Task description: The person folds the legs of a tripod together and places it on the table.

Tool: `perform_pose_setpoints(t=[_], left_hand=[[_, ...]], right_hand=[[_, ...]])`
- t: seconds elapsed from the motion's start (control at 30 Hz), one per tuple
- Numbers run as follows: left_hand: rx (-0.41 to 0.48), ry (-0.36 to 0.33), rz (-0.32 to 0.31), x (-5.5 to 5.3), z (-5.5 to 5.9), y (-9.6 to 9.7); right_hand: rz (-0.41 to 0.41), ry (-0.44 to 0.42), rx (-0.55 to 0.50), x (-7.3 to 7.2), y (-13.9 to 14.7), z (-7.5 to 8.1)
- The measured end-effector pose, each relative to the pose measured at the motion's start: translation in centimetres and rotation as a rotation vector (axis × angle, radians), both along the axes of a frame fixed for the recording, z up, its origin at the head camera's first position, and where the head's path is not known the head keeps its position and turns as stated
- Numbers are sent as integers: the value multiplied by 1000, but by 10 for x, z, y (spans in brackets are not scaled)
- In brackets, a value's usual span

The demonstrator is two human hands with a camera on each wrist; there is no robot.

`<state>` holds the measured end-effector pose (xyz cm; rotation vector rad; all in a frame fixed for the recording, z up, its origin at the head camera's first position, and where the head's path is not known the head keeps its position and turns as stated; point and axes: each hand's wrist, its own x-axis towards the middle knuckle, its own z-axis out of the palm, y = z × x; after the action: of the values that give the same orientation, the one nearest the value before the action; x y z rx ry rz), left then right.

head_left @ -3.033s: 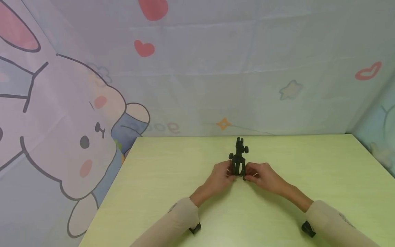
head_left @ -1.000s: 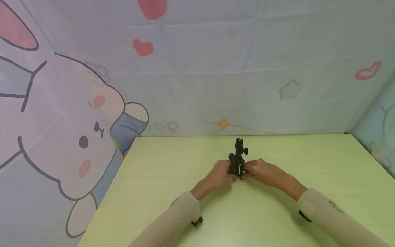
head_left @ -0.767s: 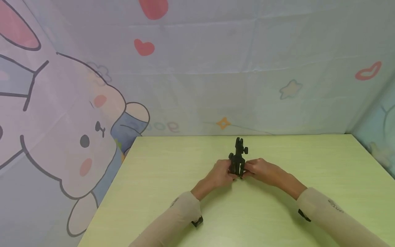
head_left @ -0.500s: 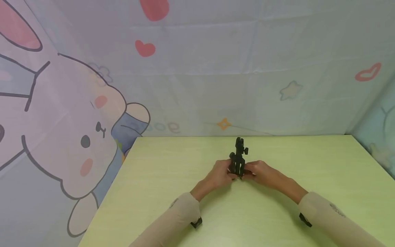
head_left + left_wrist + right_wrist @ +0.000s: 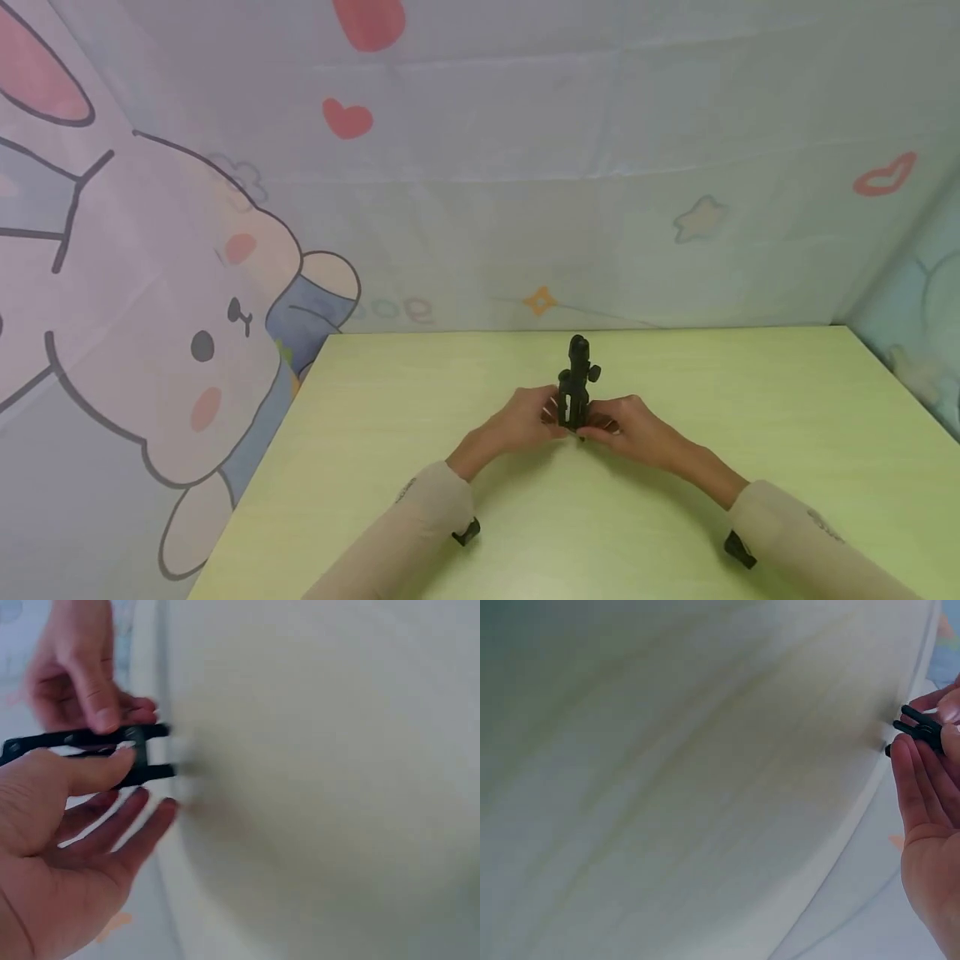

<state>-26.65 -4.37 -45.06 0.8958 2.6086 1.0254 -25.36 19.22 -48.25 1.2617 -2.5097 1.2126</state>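
A small black stand [image 5: 576,379] rises upright near the table's far side in the head view, with side knobs and a forked top. Its lower legs [image 5: 139,754] show close up in the left wrist view. My left hand [image 5: 517,422] pinches the lower part from the left, thumb on the near face. From the other side my right hand [image 5: 637,427] grips the same lower part between thumb and fingers. In the right wrist view, the fingers of my right hand [image 5: 937,825] lie along the black leg ends [image 5: 922,729]. Fingers hide some of the base.
A pale yellow-green table [image 5: 420,375] spreads around the hands. Behind it hangs a printed cloth [image 5: 480,233], with a cartoon rabbit [image 5: 150,350] on the left. Black wrist devices [image 5: 467,532] show under the sleeves.
The stand has turned slightly and shifted a little left in the head view. Its legs appear closer together than three seconds ago. Both hands have stayed at its lower part, changing their finger positions.
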Motion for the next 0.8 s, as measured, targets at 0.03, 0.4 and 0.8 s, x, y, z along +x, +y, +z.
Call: perform_pose_setpoints(t=[0.03,0.4,0.8], left_hand=[[-22,-15,-12,0,7,-4],[40,13,-69,0,105,-26],[-15,71,-169,7,145,-8]], right_hand=[[-6,-15,-3,1,1,1],[-81,-138,-7,-8,15,7],[-23,-210,-86,-16,9,4]])
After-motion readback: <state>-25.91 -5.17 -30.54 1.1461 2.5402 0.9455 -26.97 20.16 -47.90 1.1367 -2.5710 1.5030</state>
